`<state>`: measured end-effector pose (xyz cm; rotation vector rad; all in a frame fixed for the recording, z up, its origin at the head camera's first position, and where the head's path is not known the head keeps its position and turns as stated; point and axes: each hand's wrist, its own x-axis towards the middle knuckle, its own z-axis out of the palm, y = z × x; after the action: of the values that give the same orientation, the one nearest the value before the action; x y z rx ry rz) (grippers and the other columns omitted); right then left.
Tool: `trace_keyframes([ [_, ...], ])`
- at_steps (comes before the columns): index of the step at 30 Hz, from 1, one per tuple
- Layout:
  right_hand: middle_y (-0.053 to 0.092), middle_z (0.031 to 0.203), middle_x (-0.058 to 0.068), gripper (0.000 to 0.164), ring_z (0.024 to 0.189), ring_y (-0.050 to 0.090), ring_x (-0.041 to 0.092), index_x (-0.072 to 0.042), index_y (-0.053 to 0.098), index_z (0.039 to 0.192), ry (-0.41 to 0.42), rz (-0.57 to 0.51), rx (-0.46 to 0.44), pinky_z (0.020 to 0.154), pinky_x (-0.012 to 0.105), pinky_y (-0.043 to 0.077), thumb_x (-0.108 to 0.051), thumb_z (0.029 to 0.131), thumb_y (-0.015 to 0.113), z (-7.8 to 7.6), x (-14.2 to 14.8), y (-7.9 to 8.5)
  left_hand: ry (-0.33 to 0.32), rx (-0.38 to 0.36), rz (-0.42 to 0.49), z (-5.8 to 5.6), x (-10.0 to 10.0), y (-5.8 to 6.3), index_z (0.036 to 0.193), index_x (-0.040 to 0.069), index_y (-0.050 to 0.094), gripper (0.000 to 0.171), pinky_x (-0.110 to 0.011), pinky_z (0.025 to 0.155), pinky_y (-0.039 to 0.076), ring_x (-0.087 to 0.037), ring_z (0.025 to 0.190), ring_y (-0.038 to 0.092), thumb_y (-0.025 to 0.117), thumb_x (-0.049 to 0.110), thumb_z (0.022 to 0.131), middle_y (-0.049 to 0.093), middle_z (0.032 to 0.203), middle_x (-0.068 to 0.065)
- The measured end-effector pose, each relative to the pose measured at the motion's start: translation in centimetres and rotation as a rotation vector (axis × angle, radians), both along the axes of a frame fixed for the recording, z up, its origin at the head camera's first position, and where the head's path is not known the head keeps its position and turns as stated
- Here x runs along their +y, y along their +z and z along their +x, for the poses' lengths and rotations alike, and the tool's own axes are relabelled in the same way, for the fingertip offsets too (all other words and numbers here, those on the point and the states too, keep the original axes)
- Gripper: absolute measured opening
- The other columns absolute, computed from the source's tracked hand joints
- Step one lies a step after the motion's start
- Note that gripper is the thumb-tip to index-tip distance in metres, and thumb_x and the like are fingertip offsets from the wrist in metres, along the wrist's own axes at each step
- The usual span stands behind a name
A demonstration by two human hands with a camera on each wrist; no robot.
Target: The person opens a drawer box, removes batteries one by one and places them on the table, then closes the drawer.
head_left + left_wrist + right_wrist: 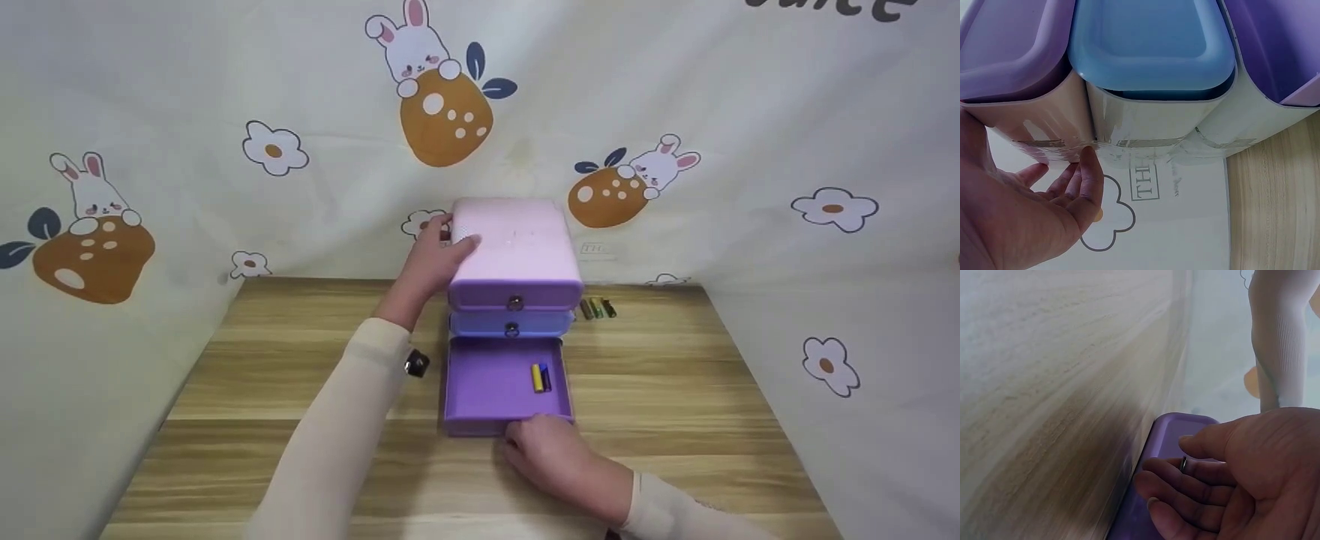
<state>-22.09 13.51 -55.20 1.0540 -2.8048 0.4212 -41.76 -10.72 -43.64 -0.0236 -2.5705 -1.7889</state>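
A small drawer unit (514, 240) with a pink top stands on the table, its purple top drawer (480, 295) and blue middle drawer (480, 324) closed. The purple bottom drawer (487, 382) is pulled out. Inside it lie a yellow battery (537, 379) and a dark blue battery (546, 378). My left hand (439, 259) rests on the unit's left edge, thumb on top; its loosely bent fingers (1090, 174) touch the side wall. At the bottom drawer's front, my right hand (551, 454) has curled fingers around a small metal ring pull (1184, 464).
Several batteries (598, 308) lie in a row on the wooden table (300, 375), right of the unit. A small black object (417, 364) shows by the left sleeve. Behind hangs a pale cloth (315, 75) printed with rabbits and flowers.
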Motion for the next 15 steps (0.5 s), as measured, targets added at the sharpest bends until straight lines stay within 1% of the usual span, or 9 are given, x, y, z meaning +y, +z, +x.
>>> trace_keyframes([
  [6, 0.064, 0.064, -0.003, 0.027, 0.054, 0.055, 0.018, -0.016, 0.067, 0.071, -0.003, 0.014, 0.002, 0.052, 0.038, 0.049, -0.015, 0.093, 0.082, 0.40, 0.13, 0.05, 0.005, 0.011, -0.002, 0.07, 0.03, 0.00, 0.172, 0.013, 0.034, 0.085, -0.050, 0.121, 0.046, -0.034, 0.147, 0.052, 0.072, 0.049, 0.105, 0.051, 0.162, -0.019],
  [13, 0.062, 0.062, -0.002, 0.028, 0.054, 0.056, 0.020, -0.016, 0.064, 0.070, 0.017, 0.033, 0.030, 0.052, 0.039, 0.048, -0.016, 0.093, 0.080, 0.82, 0.24, 0.18, -0.005, 0.021, 0.031, -0.08, -0.09, -0.10, 0.172, 0.012, 0.033, 0.086, -0.048, 0.119, 0.047, -0.033, 0.146, 0.054, 0.074, 0.047, 0.105, 0.051, 0.161, -0.020],
  [15, 0.063, 0.063, -0.002, 0.027, 0.054, 0.056, 0.020, -0.016, 0.065, 0.070, 0.013, 0.032, 0.023, 0.052, 0.039, 0.048, -0.015, 0.093, 0.080, 0.88, 0.20, 0.17, -0.006, 0.017, 0.026, -0.06, -0.09, -0.03, 0.172, 0.012, 0.032, 0.086, -0.048, 0.119, 0.047, -0.033, 0.147, 0.053, 0.074, 0.047, 0.105, 0.050, 0.162, -0.020],
])
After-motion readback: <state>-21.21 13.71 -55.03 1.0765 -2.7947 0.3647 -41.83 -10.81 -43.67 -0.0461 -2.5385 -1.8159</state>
